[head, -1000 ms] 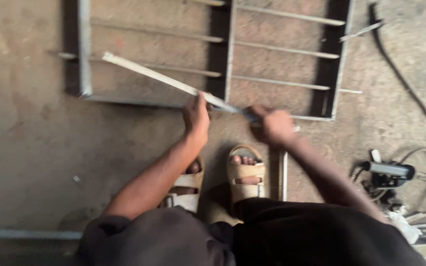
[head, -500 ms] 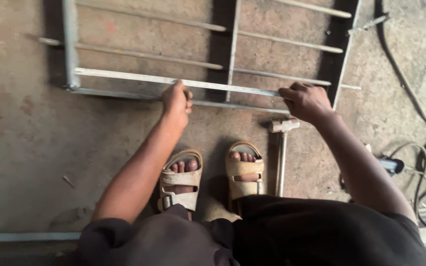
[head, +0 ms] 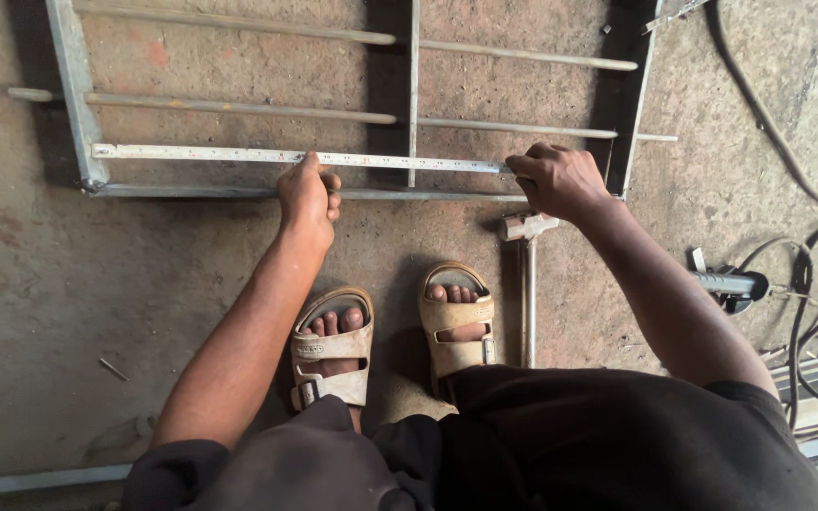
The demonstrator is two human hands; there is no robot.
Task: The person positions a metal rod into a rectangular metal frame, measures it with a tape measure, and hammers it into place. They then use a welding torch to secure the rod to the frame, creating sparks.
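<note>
A pale measuring tape (head: 201, 153) lies stretched level across the lower part of a metal grille frame (head: 76, 104) on the concrete floor. Its left end rests at the frame's left upright. My left hand (head: 308, 194) pinches the tape near its middle, pressing it down. My right hand (head: 560, 180) is closed on the tape's right end, beside the frame's dark right upright (head: 629, 114). Thin round bars (head: 239, 109) cross the frame above the tape.
A hammer (head: 526, 284) lies on the floor by my right sandalled foot (head: 456, 326). Black cables (head: 807, 284) and a dark tool (head: 733, 284) lie at the right. A flat metal strip (head: 30, 481) runs along the bottom left.
The tape swung from a slant to level along the frame's bottom rail. Both hands moved apart along it, and the view tilted closer to the frame.
</note>
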